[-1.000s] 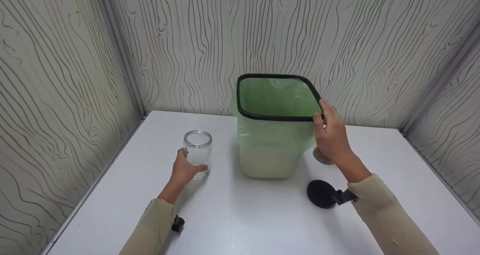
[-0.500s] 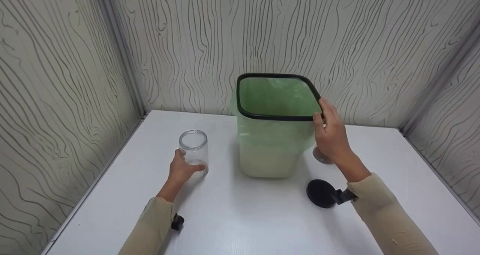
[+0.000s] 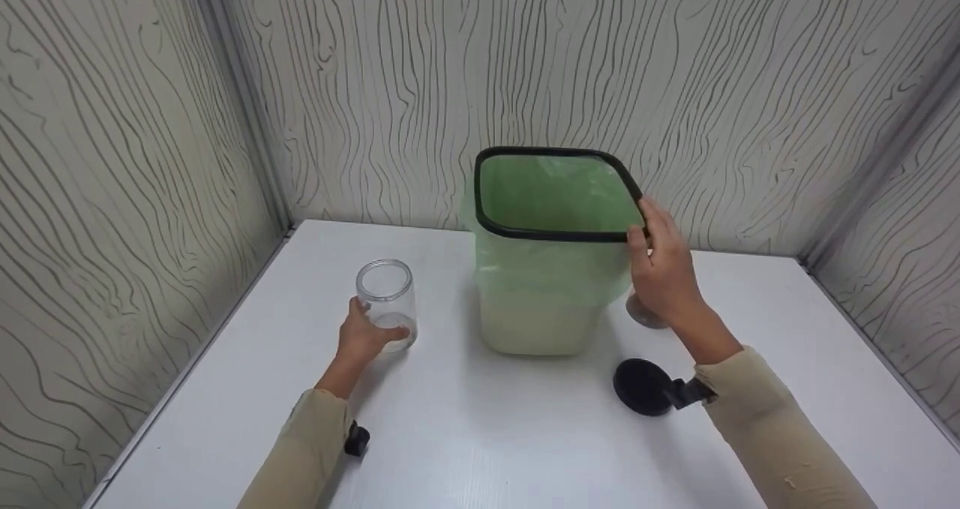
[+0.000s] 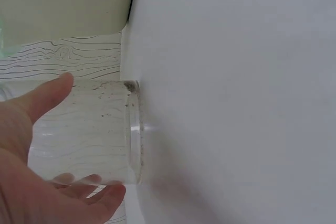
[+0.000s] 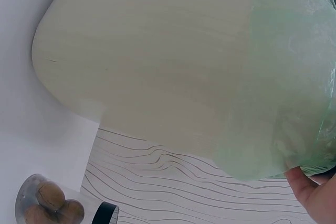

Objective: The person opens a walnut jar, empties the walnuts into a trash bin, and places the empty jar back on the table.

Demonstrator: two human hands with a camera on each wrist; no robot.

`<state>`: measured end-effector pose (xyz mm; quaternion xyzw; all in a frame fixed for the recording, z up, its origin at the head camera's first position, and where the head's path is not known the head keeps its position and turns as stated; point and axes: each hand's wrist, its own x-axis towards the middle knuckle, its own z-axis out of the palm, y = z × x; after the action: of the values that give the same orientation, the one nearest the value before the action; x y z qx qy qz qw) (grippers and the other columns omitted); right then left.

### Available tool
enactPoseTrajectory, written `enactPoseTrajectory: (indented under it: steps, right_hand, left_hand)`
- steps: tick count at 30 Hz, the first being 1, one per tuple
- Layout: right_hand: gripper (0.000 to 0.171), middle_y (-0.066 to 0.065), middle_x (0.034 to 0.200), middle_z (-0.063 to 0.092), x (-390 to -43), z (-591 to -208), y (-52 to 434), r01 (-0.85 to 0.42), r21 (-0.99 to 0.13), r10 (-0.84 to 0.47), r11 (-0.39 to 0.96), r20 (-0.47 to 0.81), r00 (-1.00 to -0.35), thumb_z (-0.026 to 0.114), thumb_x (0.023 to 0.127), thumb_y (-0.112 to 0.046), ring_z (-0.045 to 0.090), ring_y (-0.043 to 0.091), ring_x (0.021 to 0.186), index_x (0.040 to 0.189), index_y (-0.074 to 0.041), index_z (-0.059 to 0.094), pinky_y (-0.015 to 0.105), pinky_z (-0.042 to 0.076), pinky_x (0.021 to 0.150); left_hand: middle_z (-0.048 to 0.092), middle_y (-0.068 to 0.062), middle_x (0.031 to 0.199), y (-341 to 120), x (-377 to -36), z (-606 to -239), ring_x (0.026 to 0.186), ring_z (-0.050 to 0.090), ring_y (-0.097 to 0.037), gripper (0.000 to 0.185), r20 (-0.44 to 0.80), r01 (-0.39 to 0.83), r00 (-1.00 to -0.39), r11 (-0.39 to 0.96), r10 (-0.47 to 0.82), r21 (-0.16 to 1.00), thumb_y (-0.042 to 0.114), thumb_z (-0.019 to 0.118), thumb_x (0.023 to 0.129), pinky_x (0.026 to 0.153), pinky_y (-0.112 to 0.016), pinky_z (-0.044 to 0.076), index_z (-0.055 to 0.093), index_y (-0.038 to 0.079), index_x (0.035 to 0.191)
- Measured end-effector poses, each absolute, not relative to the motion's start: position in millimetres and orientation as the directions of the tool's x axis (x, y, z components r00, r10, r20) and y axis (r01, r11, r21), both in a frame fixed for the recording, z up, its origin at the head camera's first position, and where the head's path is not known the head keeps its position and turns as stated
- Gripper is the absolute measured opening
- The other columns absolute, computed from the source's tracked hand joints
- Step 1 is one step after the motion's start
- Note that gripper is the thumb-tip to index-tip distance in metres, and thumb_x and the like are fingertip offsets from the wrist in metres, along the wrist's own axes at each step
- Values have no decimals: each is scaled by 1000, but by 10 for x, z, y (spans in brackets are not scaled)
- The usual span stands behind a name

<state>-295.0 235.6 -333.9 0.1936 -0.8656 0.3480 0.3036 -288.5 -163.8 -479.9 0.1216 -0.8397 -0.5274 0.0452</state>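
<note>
My left hand (image 3: 364, 338) holds a clear glass jar (image 3: 390, 310) low on its side, the thumb on one side and the fingers on the other. The jar has no lid on its mouth. In the left wrist view dark specks show inside the jar (image 4: 94, 129) near its base, which is at the table surface. My right hand (image 3: 664, 269) grips the black rim of a cream waste bin (image 3: 536, 325) at its right front corner. A green bin liner (image 3: 551, 265) lines the bin and hangs over its outside.
Behind my right hand stands a second jar (image 3: 646, 312), mostly hidden; the right wrist view shows several brown round things (image 5: 51, 195) in it and a dark lid (image 5: 106, 214). A black disc (image 3: 643, 387) lies by my right wrist. Patterned walls enclose the white table (image 3: 465, 434).
My left hand and the jar have shifted slightly to the left, and the jar's mouth leans a little further left. The right hand and the bin have stayed in place.
</note>
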Motion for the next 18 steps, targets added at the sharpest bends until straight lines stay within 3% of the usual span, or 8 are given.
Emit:
enactPoseTrajectory:
  steps: [18]
  right_hand:
    - [54,20,147,32,-2940,-3313,2369,-527,-503,-125,684,631,-765,37,102,-28,42,36,122,144,5,30,51,35,97]
  left_hand:
    - [27,-26,146,-1626,-2900,-4769,132,29,-43,108,-38,-136,-969,398,-245,907,14,82,70,106,-54,25,8,2,147]
